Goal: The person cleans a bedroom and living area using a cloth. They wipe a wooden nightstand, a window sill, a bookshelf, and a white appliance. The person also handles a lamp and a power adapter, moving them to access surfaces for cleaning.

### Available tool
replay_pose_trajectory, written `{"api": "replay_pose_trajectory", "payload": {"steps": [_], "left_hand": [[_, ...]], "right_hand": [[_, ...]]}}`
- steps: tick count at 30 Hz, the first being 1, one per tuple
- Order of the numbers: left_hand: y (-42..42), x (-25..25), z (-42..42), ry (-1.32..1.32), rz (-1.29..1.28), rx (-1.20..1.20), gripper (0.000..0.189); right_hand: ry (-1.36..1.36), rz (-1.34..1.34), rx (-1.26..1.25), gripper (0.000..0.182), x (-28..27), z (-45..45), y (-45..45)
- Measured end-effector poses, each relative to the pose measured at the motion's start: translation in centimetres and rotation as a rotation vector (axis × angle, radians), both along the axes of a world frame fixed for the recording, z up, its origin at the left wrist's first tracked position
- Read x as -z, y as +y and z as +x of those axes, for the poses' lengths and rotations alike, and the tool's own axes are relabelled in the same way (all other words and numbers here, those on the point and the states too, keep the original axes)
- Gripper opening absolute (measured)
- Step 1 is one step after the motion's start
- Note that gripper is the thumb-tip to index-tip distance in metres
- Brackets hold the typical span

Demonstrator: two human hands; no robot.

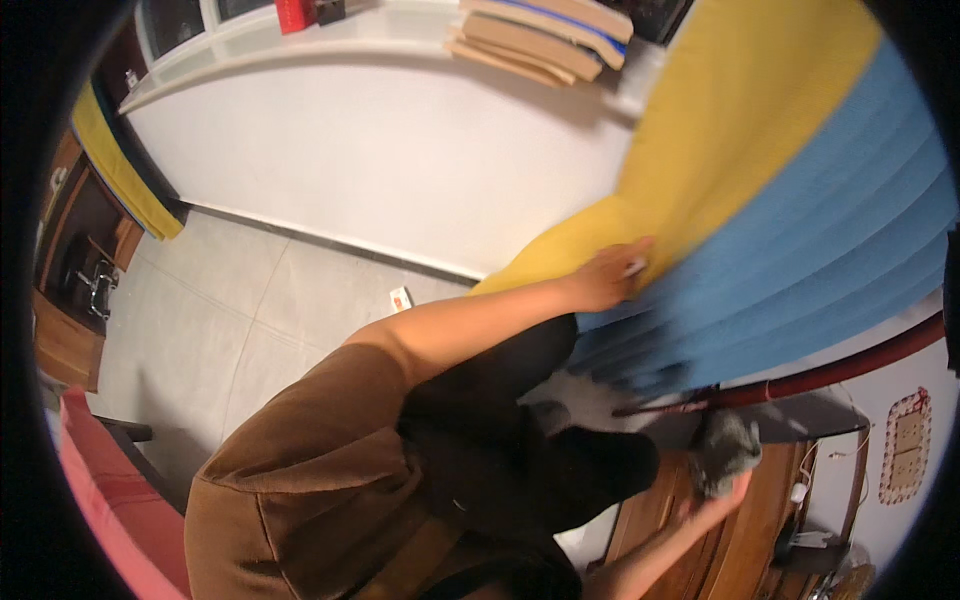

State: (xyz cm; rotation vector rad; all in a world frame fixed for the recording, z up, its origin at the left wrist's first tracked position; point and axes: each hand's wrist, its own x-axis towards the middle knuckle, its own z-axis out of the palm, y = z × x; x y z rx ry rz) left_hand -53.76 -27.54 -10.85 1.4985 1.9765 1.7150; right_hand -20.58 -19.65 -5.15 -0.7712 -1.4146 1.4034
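Note:
My left hand [606,277] is at a yellow and blue curtain [780,202], its fingers curled on the cloth near where the two colours meet. Folds in the fabric run towards that hand, and a small whitish spot shows by the fingers, too blurred to name. Lower right, my right hand [724,491] holds a crumpled dark grey-green cloth [724,450]. This cloth is blurred, and part of the hand is hidden behind it. Between my arms are my legs in dark trousers [525,435].
Flattened cardboard [540,37] and a red box [295,15] rest on the white windowsill [390,26]. A small white box [400,299] lies on the tiled floor [247,322]. Wooden furniture [675,532] stands lower right, below a dark red rail [885,356]. Pink fabric [120,495] is at left.

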Motion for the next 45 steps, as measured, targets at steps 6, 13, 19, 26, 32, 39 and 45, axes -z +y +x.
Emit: {"api": "replay_pose_trajectory", "payload": {"steps": [6, 13, 19, 26, 32, 39, 45], "left_hand": [[4.2, 3.0, 6.2, 0.343, 0.111, 0.316, 0.043], [-16.5, -2.2, 4.2, -0.411, -0.207, -0.041, 0.051], [-24.7, -10.9, 2.0, -0.463, 0.039, -0.412, 0.049], [-22.3, -8.1, -0.8, -0.482, -0.024, -0.465, 0.047], [-24.0, -0.8, -2.3, -0.689, -0.209, -0.504, 0.043], [-20.8, 3.5, -1.3, -0.913, -0.282, -0.364, 0.060], [-11.0, 5.4, -2.0, -0.847, -0.018, -0.439, 0.057]], "right_hand": [[-0.027, 0.039, -0.701, 0.036, -3.6, -17.5, -1.5], [0.127, -0.274, -0.445, 0.016, 2.8, -23.8, 8.8], [0.030, -0.107, -0.249, 0.021, 6.2, -23.4, 14.3], [-0.029, 0.052, -0.037, 0.028, 4.5, -19.0, 14.6], [0.196, -0.230, -0.213, 0.037, 4.9, -17.4, 16.5], [-0.284, -0.111, -0.647, 0.028, 4.9, -25.1, 8.2], [-0.383, -0.238, -1.604, 0.035, 9.7, -33.5, -0.7]]}}
